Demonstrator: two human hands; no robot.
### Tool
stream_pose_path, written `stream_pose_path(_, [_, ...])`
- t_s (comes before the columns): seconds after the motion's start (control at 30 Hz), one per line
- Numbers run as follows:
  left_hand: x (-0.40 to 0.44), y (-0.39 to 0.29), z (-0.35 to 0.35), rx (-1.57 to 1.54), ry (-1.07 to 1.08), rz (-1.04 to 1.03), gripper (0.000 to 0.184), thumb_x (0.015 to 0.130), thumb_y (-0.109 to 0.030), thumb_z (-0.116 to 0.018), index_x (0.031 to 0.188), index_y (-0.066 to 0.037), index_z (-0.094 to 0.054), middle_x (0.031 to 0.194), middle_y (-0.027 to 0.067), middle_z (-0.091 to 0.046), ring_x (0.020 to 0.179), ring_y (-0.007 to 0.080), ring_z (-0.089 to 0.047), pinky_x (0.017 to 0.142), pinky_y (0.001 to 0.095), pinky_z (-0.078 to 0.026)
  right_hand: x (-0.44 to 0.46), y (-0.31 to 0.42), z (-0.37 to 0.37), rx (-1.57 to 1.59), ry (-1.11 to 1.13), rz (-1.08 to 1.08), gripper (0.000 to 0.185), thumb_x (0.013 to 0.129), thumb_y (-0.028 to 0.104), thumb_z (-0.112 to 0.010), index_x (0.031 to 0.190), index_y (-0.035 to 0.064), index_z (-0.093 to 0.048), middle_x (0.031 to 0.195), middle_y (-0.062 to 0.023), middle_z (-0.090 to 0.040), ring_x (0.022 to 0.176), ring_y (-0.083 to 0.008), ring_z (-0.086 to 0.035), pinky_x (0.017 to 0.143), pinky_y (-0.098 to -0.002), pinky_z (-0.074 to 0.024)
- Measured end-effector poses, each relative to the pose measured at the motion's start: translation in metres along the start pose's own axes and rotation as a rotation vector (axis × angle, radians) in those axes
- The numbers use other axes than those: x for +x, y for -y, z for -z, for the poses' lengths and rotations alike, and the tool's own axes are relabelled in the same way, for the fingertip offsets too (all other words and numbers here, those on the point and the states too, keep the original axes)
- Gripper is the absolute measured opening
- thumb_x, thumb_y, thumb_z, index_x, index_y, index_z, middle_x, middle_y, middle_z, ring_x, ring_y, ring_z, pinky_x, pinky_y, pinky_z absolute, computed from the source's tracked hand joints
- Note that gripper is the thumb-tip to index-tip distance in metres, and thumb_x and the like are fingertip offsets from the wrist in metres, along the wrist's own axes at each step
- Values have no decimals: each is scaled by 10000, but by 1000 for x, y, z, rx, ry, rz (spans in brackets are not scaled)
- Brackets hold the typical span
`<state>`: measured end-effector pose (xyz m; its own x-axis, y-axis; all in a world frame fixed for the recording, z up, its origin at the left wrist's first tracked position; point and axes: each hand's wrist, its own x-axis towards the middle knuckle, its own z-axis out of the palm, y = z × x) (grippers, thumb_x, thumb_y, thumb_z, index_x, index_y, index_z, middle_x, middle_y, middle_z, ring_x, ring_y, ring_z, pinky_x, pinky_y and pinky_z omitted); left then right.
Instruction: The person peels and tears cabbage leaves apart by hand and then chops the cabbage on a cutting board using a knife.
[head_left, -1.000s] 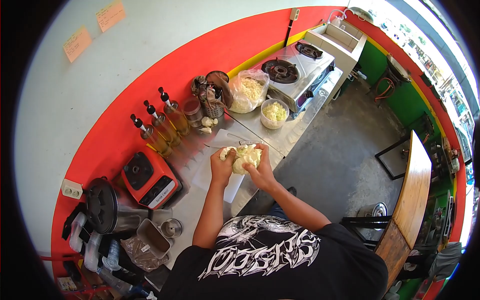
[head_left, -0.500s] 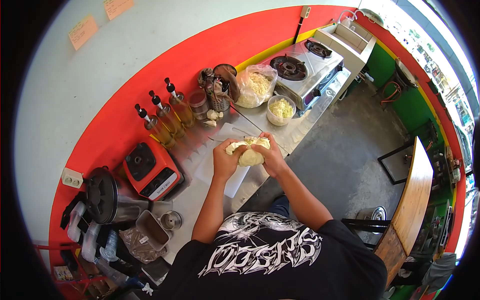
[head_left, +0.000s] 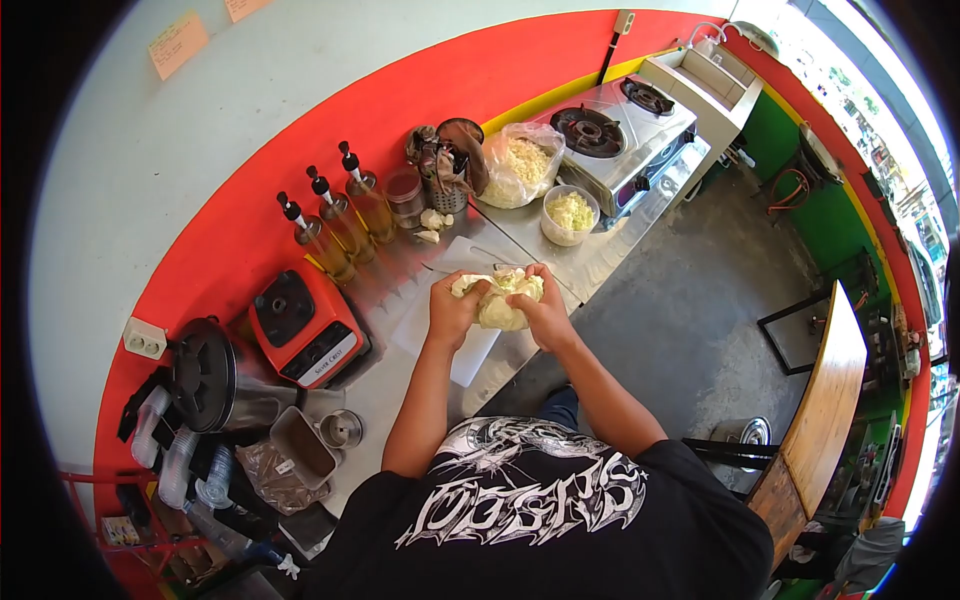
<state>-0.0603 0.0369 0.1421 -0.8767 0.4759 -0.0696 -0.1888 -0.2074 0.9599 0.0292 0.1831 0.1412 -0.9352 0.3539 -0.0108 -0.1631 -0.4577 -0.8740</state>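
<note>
Now both hands' fingers (head_left: 466,290) around cabbage (head_left: 503,305).

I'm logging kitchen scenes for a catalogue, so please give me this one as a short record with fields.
surface: metal counter
left hand: grips the cabbage at its left side
right hand: grips the cabbage at its right side
below the hands: white cutting board
shredded food: in a round tub and an open plastic bag, side by side
cooking: two-burner stove, past the tub
appliance: red blender base, no jug on it
bottles: three, black-topped, in a row
</note>
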Motion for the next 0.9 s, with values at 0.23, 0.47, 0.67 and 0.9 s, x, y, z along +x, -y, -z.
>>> stream_pose_path(0.23, [2, 11, 3, -110, 83, 114, 163, 910, -95, -747, 1006, 28, -698, 914, 57, -712, 794, 136, -669, 710, 293, -550, 7, 9, 18, 113, 52, -265, 401, 808, -67, -630, 1121, 110, -452, 1039, -82, -578, 916, -200, -629, 757, -325, -558])
stream_pose_path(0.47, [11, 19, 26, -241, -128, 237, 281, 944, -211, -732, 1119, 0, -672, 1036, 71, -706, 886, 180, -686, 771, 329, -563, 16, 9, 16, 237, 128, -325, 358, 798, -60, -559, 1106, 104, -476, 1073, -102, -588, 975, -248, -646, 830, -373, -583])
stream_pose_path(0.67, [5, 5, 39, -185, -214, 115, 279, 956, -247, -719, 1093, -6, -692, 1016, 63, -719, 883, 158, -683, 797, 319, -547, 25, -7, 4, 392, 59, -370, 368, 937, 141, -529, 1281, 13, -511, 1292, -182, -595, 1178, -334, -622, 1022, -478, -523])
stream_pose_path(0.9, [-8, 36, 58, -226, -232, 236, 299, 984, -207, -663, 1215, -19, -657, 1132, 88, -704, 1020, 203, -681, 879, 342, -543, 12, -11, 3, 330, 183, -556, 547, 1021, 373, -546, 1416, 13, -431, 1367, -192, -560, 1272, -363, -568, 1051, -492, -501])
